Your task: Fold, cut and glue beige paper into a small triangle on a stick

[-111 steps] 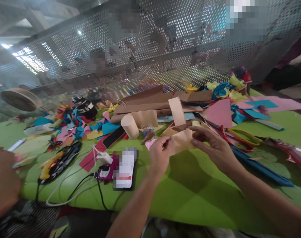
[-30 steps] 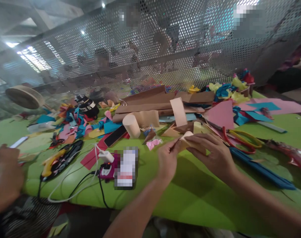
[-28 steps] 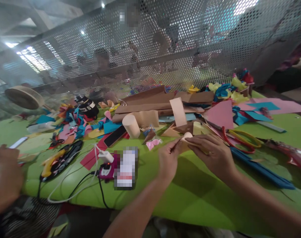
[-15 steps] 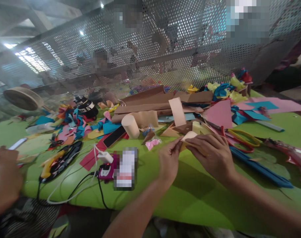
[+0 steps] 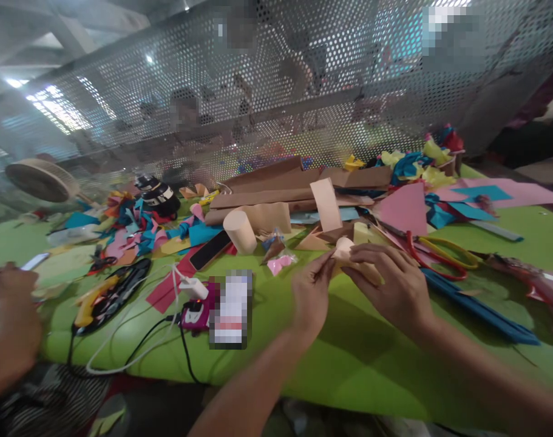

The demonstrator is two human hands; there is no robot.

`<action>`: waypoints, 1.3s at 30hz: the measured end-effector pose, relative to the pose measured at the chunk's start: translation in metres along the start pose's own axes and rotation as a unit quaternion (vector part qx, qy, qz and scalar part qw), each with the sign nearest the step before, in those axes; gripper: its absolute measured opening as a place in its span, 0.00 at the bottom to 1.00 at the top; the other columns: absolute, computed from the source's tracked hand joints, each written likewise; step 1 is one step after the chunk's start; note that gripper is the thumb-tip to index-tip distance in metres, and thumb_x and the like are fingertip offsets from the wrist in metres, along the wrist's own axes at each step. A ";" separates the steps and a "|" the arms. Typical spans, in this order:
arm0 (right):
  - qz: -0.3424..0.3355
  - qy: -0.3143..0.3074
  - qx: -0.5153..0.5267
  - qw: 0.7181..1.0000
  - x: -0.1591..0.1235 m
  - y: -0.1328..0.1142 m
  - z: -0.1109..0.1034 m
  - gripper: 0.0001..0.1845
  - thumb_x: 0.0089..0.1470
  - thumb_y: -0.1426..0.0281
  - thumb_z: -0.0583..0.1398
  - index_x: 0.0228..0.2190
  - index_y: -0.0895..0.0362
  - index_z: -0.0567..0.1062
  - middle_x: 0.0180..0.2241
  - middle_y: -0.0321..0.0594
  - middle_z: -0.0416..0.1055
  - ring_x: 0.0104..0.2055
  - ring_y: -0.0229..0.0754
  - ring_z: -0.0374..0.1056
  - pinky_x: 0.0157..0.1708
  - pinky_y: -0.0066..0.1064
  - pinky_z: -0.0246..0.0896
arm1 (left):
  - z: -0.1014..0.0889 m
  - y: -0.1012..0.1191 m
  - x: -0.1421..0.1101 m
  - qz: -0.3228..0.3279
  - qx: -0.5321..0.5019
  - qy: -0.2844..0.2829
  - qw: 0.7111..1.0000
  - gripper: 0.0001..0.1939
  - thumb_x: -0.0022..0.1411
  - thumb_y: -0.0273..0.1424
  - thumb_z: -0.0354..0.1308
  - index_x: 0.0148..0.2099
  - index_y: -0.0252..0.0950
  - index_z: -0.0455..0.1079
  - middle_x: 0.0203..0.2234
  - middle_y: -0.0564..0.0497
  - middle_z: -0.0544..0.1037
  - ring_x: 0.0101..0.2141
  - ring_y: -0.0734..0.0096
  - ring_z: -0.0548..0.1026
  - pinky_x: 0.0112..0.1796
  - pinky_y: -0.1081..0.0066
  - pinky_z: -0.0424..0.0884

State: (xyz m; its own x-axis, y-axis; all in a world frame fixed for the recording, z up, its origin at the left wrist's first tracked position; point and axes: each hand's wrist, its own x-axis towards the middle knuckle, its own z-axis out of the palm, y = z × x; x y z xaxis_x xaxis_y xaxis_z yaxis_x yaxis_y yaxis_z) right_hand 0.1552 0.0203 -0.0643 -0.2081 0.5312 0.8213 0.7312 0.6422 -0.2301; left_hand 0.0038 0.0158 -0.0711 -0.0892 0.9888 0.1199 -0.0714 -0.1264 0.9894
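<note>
Both my hands meet over the green table around a piece of tan paper rolled into a cone. My left hand pinches its near end with thumb and fingers closed. My right hand wraps over the cone from the right, fingers curled on it. A finished tan paper roll stands a little to the left, behind the hands. Red and yellow scissors lie just right of my right hand.
A phone with charger cables lies left of my hands, beside a glue gun. Brown paper sheets and coloured scraps fill the back of the table. Another person's hand works at the far left. A perforated metal screen stands behind.
The flat tan sheet I held has been rolled up into a cone between my hands. In the last second my fingers shifted slightly around it.
</note>
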 end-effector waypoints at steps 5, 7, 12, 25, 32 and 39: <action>-0.007 -0.007 -0.051 0.999 -0.002 0.004 0.000 0.06 0.59 0.68 0.64 0.40 0.52 0.76 0.38 0.41 0.81 0.41 0.49 0.76 0.40 0.40 0.64 | -0.004 0.008 0.004 -0.035 -0.016 0.049 0.998 0.11 0.62 0.33 0.62 0.43 0.37 0.82 0.40 0.46 0.84 0.43 0.60 0.80 0.46 0.61 0.76; -0.005 -0.009 -0.054 0.998 -0.003 0.005 0.000 0.05 0.59 0.68 0.64 0.39 0.51 0.78 0.38 0.41 0.81 0.40 0.49 0.75 0.40 0.40 0.64 | -0.004 0.009 0.005 -0.035 -0.025 0.049 0.998 0.11 0.61 0.34 0.62 0.43 0.37 0.82 0.40 0.46 0.84 0.43 0.60 0.80 0.47 0.61 0.76; 0.002 -0.007 -0.055 0.998 -0.002 0.005 0.001 0.06 0.61 0.68 0.63 0.38 0.49 0.82 0.34 0.38 0.82 0.36 0.45 0.76 0.37 0.38 0.63 | -0.005 0.007 0.005 -0.034 -0.021 0.052 0.998 0.10 0.61 0.34 0.62 0.43 0.38 0.82 0.39 0.47 0.85 0.42 0.62 0.80 0.47 0.61 0.75; 0.008 -0.023 -0.007 1.000 -0.001 0.002 0.003 0.07 0.62 0.69 0.61 0.35 0.51 0.81 0.31 0.39 0.81 0.32 0.44 0.75 0.36 0.36 0.63 | -0.001 0.005 -0.001 0.010 0.006 -0.001 1.000 0.12 0.63 0.34 0.60 0.44 0.38 0.82 0.42 0.47 0.84 0.42 0.60 0.81 0.48 0.61 0.76; 0.021 -0.025 0.047 0.998 0.001 0.002 0.001 0.06 0.61 0.71 0.61 0.38 0.50 0.79 0.32 0.38 0.81 0.34 0.45 0.74 0.34 0.37 0.64 | 0.000 -0.007 -0.001 0.036 0.022 -0.037 0.998 0.12 0.63 0.33 0.59 0.46 0.40 0.81 0.41 0.47 0.84 0.42 0.60 0.82 0.48 0.59 0.77; 0.024 -0.037 0.054 0.998 0.002 0.003 0.000 0.05 0.62 0.70 0.61 0.37 0.50 0.78 0.30 0.37 0.80 0.33 0.45 0.74 0.34 0.37 0.64 | 0.000 -0.009 -0.002 0.052 0.038 -0.068 0.996 0.13 0.65 0.34 0.58 0.48 0.39 0.80 0.45 0.47 0.83 0.44 0.59 0.81 0.49 0.59 0.76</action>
State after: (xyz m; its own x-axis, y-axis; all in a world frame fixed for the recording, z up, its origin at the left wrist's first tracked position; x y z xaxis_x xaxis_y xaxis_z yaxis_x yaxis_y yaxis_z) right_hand 0.1576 0.0234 -0.0631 -0.2259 0.5995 0.7678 0.6675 0.6693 -0.3262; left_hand 0.0044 0.0154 -0.0800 0.0445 0.9731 0.2262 0.0075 -0.2267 0.9739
